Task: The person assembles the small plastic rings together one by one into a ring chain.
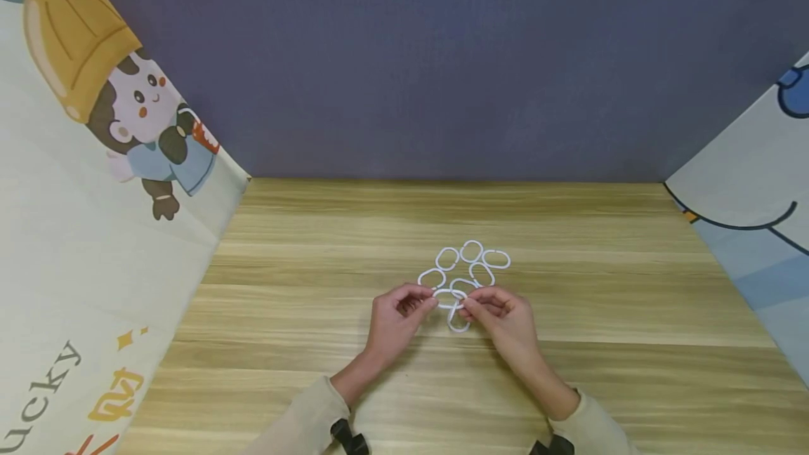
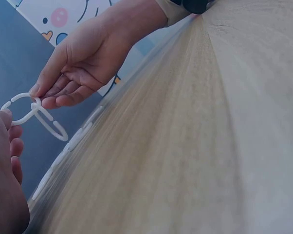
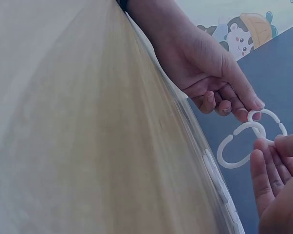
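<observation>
Between both hands is a white oval plastic ring [image 1: 450, 291] with a small split in it. My left hand [image 1: 393, 321] pinches its left end between thumb and fingers. The right hand [image 1: 510, 325] pinches the opposite end the same way. A second split ring [image 3: 229, 165] is linked through the held one and hangs tilted below it, toward my body. In the left wrist view, the held ring [image 2: 21, 94] is raised off the table. Just beyond the fingers, several more white rings [image 1: 471, 241] lie in a loose arc.
The wood-grain table [image 1: 303, 258] ends at a dark blue panel [image 1: 442, 76] at the back. Printed cartoon panels stand along the left [image 1: 76, 244] and right [image 1: 758, 230] sides. Black wrist straps [image 1: 350, 437] sit by the beige sleeves.
</observation>
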Action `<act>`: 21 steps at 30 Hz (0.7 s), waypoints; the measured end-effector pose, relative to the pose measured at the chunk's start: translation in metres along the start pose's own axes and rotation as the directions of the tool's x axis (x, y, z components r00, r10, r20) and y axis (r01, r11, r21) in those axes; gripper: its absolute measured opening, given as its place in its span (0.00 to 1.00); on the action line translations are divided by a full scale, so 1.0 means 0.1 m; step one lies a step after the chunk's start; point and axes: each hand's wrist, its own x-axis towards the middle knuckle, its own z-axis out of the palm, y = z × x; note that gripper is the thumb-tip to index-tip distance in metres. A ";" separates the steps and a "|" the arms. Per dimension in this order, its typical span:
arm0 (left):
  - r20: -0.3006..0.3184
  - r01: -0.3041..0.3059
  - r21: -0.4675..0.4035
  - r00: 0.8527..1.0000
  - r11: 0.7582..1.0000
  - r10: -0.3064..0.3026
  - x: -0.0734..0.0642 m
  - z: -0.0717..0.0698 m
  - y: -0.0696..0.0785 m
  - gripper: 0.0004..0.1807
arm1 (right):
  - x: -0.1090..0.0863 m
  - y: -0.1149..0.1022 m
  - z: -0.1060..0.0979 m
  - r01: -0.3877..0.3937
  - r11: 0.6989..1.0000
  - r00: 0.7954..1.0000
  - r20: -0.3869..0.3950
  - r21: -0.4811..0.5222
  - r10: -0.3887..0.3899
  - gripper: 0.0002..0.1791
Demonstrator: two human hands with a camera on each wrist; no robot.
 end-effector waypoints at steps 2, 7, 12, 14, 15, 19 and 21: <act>0.002 0.002 0.003 1.000 1.000 -0.002 0.00 0.00 0.00 0.05 | 0.00 0.00 -0.01 0.007 1.000 1.000 0.004 -0.016 -0.007 0.07; -0.022 0.003 0.017 1.000 1.000 -0.003 0.00 -0.01 -0.01 0.05 | 0.00 0.00 -0.02 0.019 0.999 1.000 0.016 -0.027 -0.018 0.07; -0.108 0.007 0.021 0.994 1.000 -0.005 0.00 -0.01 -0.01 0.03 | 0.02 0.02 -0.04 0.024 0.999 1.000 -0.003 -0.032 -0.024 0.06; -0.151 0.015 0.024 0.989 1.000 -0.011 0.01 -0.01 -0.01 0.03 | 0.03 0.01 -0.04 0.015 0.998 1.000 -0.021 -0.055 -0.016 0.05; -0.170 0.020 0.023 0.985 1.000 -0.016 0.01 -0.01 -0.01 0.03 | 0.03 0.01 -0.04 0.010 0.997 1.000 -0.029 -0.074 -0.012 0.05; -0.219 0.028 0.026 0.975 0.999 -0.021 0.02 -0.01 0.00 0.03 | 0.05 0.02 -0.06 0.010 0.983 0.999 -0.034 -0.184 -0.016 0.04; -0.227 0.024 0.024 0.974 0.999 -0.018 0.02 -0.01 0.01 0.03 | 0.06 0.03 -0.07 0.039 0.966 0.999 -0.024 -0.255 -0.047 0.05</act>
